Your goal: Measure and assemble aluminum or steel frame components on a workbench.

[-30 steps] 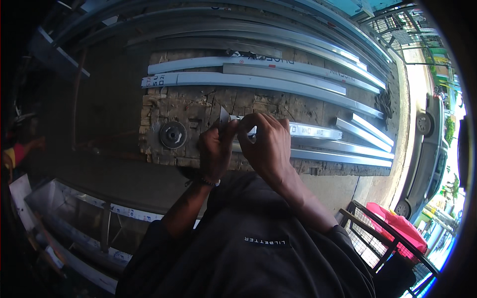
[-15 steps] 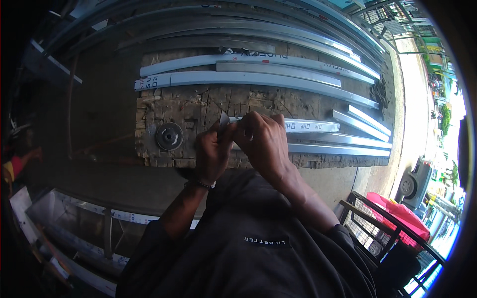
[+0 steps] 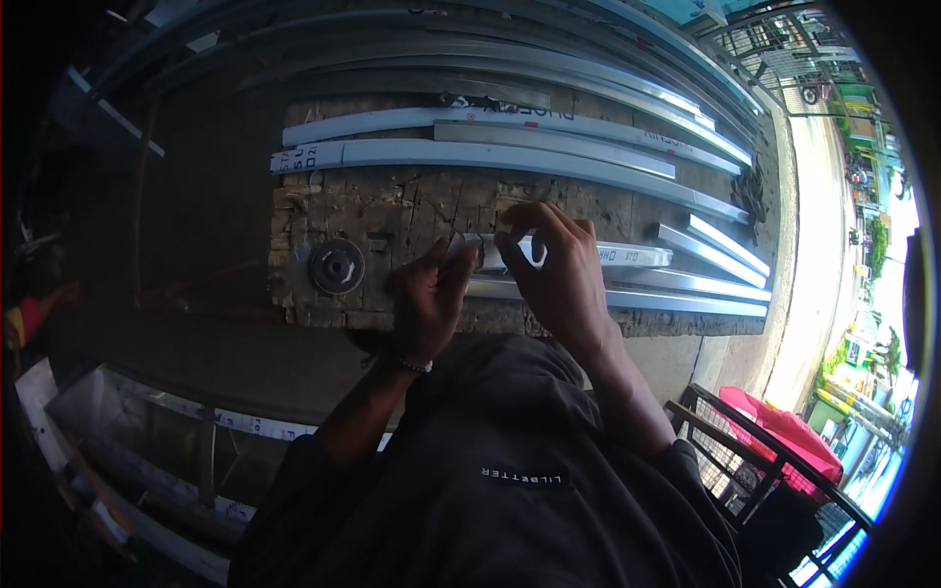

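Note:
My left hand (image 3: pixel 431 299) is closed in a pinch at the left end of a short silver metal profile (image 3: pixel 627 256). A thin grey flat piece (image 3: pixel 457 238) shows at its fingertips, partly hidden by them. Over the same profile hovers my right hand (image 3: pixel 564 274), its thumb and forefinger curved apart with nothing visible between them. Whether that hand touches the profile I cannot tell. Two more metal lengths lie just nearer to me, one of them a long bright strip (image 3: pixel 686 303).
A round dark disc (image 3: pixel 336 267) sits on the left end of the worn wooden bench (image 3: pixel 382 201). Long metal profiles (image 3: pixel 510 155) run across its far side. Two short strips (image 3: pixel 725 245) lie at right. A railing (image 3: pixel 735 456) and pink cover (image 3: pixel 779 431) stand lower right.
My right hand has moved right, away from my left, and its fingers have spread. My left hand has shifted slightly right; less of the thin grey piece shows above it.

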